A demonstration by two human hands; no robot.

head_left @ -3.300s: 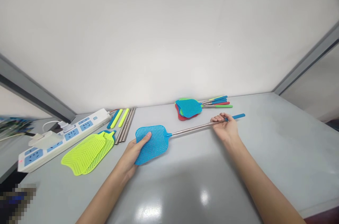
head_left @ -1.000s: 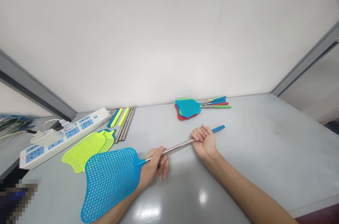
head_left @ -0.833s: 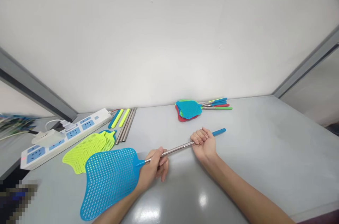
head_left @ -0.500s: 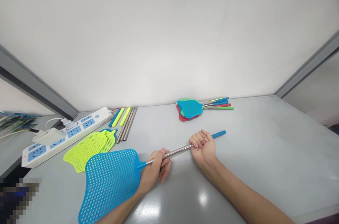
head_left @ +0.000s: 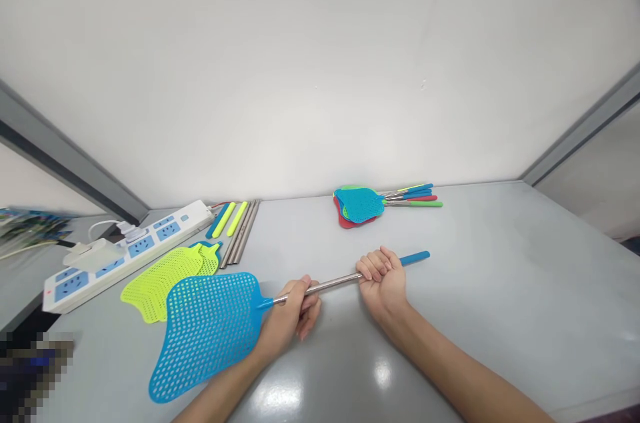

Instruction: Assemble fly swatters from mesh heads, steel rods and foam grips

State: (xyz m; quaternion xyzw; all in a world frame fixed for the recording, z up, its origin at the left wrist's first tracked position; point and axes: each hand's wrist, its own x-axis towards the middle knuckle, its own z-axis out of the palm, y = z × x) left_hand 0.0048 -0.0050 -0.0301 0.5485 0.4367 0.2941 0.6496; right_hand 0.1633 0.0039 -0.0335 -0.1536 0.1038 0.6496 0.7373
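A blue fly swatter (head_left: 213,333) with a metal shaft and blue grip is held across the front of the table. Near its perforated head, my left hand (head_left: 293,313) is closed round the shaft, with the thumb on top. My right hand (head_left: 383,279) wraps the shaft just before the blue grip, its fingers curled and the wrist turned up. Yellow-green swatter heads (head_left: 163,283) lie behind the held head, overlapping a blue one. Close by are metal tubes (head_left: 243,233), yellow-green grips (head_left: 223,220) and a blue grip (head_left: 214,226).
Along the left side runs a white power strip (head_left: 185,223) with plugs and cables. Several fly swatters (head_left: 360,205) in blue, red and green are stacked near the wall (head_left: 310,76). A grey table (head_left: 475,263) lies under everything.
The swatter's head has risen slightly and its grip end has dipped a little. Both hands keep hold of the shaft in about the same places.
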